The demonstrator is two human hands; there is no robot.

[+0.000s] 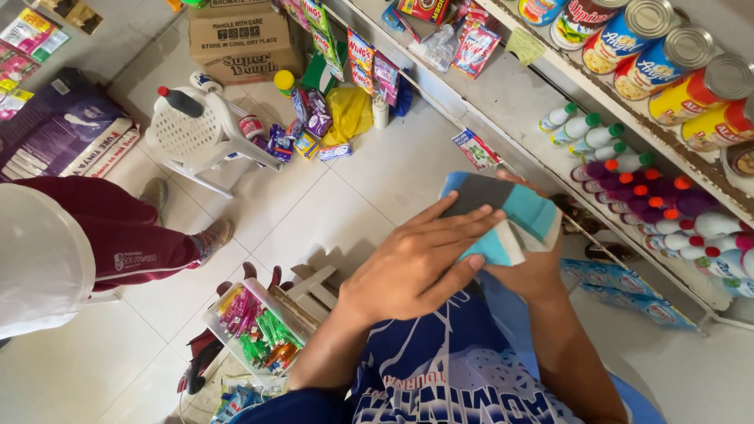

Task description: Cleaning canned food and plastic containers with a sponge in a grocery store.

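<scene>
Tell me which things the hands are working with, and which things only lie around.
In hand:
left hand, flat on the folded cloth
right hand, under the cloth

Lying about:
white chair
cardboard box
tins on the shelf
bottles
tray of pens
yellow bag

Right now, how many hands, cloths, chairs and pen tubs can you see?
Hands: 2, left hand and right hand
Folded cloth: 1
White plastic chair: 1
Clear tub of pens: 1
Total: 5
</scene>
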